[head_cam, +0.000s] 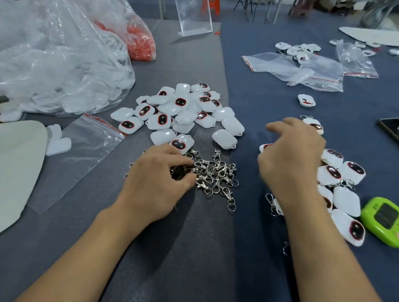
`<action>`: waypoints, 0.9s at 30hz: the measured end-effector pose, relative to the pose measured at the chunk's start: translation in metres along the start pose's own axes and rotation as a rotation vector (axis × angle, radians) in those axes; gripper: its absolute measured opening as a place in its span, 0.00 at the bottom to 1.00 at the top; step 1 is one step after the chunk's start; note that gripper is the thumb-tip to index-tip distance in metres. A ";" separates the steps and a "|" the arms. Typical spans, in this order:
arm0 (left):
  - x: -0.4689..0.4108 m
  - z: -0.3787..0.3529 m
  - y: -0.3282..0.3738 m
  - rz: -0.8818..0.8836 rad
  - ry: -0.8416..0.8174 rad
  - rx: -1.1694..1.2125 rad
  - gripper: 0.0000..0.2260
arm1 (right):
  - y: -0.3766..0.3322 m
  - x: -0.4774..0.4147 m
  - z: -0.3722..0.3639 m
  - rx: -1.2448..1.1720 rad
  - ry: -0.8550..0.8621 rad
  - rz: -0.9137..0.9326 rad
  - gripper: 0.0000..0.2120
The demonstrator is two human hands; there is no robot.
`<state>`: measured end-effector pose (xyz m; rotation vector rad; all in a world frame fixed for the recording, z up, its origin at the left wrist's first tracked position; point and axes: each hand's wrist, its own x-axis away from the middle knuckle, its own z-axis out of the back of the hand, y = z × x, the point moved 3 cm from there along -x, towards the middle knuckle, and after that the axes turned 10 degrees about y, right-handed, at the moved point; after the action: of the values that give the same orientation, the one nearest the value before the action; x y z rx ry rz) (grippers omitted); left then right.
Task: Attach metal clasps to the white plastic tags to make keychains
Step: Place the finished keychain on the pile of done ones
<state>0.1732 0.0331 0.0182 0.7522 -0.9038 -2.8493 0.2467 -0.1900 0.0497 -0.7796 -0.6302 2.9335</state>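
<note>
Saw bags (49, 50) of stock bulging at ten o'clock, plainly much not yet opened. Counted well over two dozen bare tags (180, 110) heaped at twelve o'clock, none with metal on. Found the clasps (215, 174) tangled in a pile at six o'clock from that heap, touching its nearest tags. Had the left hand (157, 181) at the pile's nine-o'clock edge, fingers curled down and thumb closed in, pinching among the clasps; could not tell how many. Had the right hand (290, 160) at three o'clock from the clasps, over the cloth (259, 223), fingers loose and parted, nothing seen in them. Counted about ten finished keychains (345, 177) lying under and beside that hand, from one to five o'clock of it, with metal showing at several edges. Noted one tag (306, 100) alone at twelve o'clock of the hand, and more among small bags (313, 71) farther off at one o'clock. Judged the job early to middling: a small batch done, a larger heap waiting, full bags beyond that. Judged the step in hand to be fetching the next clasp, with a tag not yet picked.
</note>
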 end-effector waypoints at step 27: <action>0.002 0.006 0.006 0.128 0.197 0.139 0.07 | -0.054 0.035 -0.028 -0.663 -0.163 -0.043 0.16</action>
<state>0.1685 0.0311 0.0249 0.9336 -1.0843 -2.5695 0.2259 -0.1249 0.0323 -0.5337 -1.6510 2.7582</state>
